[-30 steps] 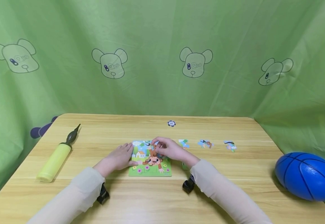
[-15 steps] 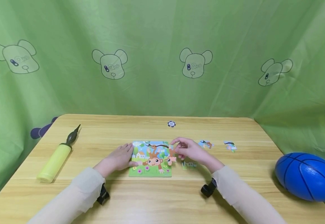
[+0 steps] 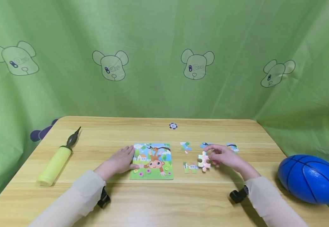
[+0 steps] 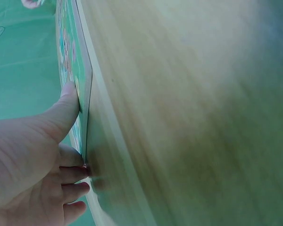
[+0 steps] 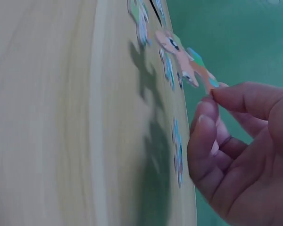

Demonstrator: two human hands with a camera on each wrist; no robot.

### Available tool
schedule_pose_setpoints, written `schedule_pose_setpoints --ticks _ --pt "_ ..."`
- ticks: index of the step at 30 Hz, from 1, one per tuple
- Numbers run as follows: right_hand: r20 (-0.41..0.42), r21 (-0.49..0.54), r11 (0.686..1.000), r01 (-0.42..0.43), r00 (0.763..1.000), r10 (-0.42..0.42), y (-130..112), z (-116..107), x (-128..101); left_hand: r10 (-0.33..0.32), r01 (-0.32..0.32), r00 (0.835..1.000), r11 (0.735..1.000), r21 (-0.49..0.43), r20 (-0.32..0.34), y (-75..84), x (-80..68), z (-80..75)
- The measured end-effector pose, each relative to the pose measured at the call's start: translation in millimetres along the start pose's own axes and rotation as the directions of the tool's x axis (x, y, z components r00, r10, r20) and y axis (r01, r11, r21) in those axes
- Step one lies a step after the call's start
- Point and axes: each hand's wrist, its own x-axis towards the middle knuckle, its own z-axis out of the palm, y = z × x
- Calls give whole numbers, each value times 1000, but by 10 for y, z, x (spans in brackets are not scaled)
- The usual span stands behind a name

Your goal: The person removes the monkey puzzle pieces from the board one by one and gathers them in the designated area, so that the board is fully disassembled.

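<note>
A monkey picture puzzle board [image 3: 152, 161] lies flat at the middle of the wooden table [image 3: 153, 201]. My left hand [image 3: 129, 157] rests against its left edge. In the left wrist view the thumb lies on the board's [image 4: 70, 52] face and the left hand [image 4: 78, 134] has its fingers at the board's rim. My right hand [image 3: 211, 157] is right of the board and pinches a loose puzzle piece [image 3: 204, 161] just above the table. The right wrist view shows that piece [image 5: 184, 63] held between thumb and forefinger of the right hand [image 5: 210, 100].
Other loose pieces lie right of the board: one [image 3: 185, 146] near its top corner, one [image 3: 191, 167] lower down, two more [image 3: 232, 147] farther right. A yellow hand pump [image 3: 57, 160] lies at left, a blue ball [image 3: 312, 178] at the right edge, a small round chip [image 3: 173, 126] at the back.
My right hand lifted a piece off the board's upper middle and carried it rightwards, past the board's edge. The left hand stayed put.
</note>
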Motion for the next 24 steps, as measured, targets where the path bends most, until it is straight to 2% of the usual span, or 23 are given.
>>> schedule_pose_setpoints --ticks 7,15,24 --pt "41 -25 999 -41 998 42 203 -167 -74 4 -3 1000 1000 8 -8 -5 4 14" --pt "23 -73 993 -97 995 99 300 -233 -81 2 -2 1000 1000 7 -9 -6 7 13" --pt "-7 -160 981 -110 994 110 331 -244 -43 -1 1 1000 1000 8 -9 -7 13 7"
